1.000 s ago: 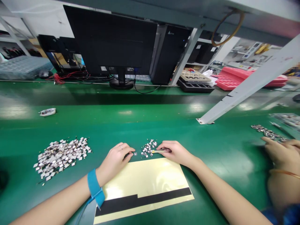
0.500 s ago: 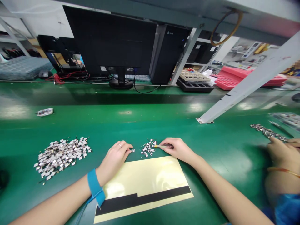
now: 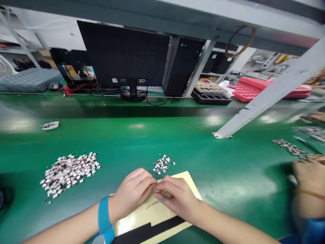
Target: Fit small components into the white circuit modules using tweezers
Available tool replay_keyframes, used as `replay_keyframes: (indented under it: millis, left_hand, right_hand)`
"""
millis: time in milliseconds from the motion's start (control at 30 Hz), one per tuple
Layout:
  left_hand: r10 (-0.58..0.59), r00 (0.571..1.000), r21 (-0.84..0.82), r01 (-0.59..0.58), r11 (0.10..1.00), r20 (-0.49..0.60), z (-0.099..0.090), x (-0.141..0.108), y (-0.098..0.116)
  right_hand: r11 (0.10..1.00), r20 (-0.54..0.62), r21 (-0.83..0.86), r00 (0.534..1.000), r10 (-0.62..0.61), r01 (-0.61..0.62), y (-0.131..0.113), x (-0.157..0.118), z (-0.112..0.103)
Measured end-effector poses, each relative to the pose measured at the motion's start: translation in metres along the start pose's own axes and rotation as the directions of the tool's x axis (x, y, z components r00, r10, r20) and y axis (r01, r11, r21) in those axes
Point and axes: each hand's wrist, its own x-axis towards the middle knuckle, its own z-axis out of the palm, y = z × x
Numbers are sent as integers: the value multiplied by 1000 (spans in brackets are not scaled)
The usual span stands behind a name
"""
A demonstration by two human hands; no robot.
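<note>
My left hand (image 3: 134, 191), with a ring and a blue wrist strap (image 3: 104, 217), has its fingers pinched together over the yellow sheet (image 3: 132, 220). What it pinches is too small to make out. Against its fingertips is my right hand (image 3: 176, 198), closed on tweezers (image 3: 154, 202) whose tips point down and left. A small pile of white-faced parts (image 3: 161, 164) lies on the green table just beyond both hands. The larger pile of similar parts (image 3: 69, 173) is to the left. A black band crosses the lower part of the sheet.
At the right edge, another person's hands (image 3: 309, 173) are near more small parts (image 3: 291, 148). A slanted white post (image 3: 266, 96) meets the table ahead on the right. A monitor (image 3: 122, 54) and trays (image 3: 212, 91) stand at the back.
Both hands have moved toward each other and nearer to me, over the sheet, and their fingertips now meet. The tweezers have left the small pile. The view has tilted slightly up.
</note>
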Motion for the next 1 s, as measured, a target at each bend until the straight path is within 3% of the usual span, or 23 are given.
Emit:
replay_keyframes:
  millis: [167, 500, 633, 1000]
  left_hand:
    - [-30, 999, -101, 32, 994, 15, -2, 0, 2]
    - [-55, 998, -160, 53, 986, -3, 1, -3, -5]
    - [-6, 1000, -196, 9, 980, 19, 2, -2, -6]
    - [-46, 999, -153, 44, 987, -9, 4, -2, -11]
  right_hand:
    - [998, -51, -16, 997, 51, -52, 4, -1, -3]
    - [995, 35, -80, 998, 59, -56, 13, -5, -8]
    - [994, 50, -92, 997, 59, -55, 15, -6, -9]
    - [995, 50, -91, 998, 49, -44, 15, -1, -12]
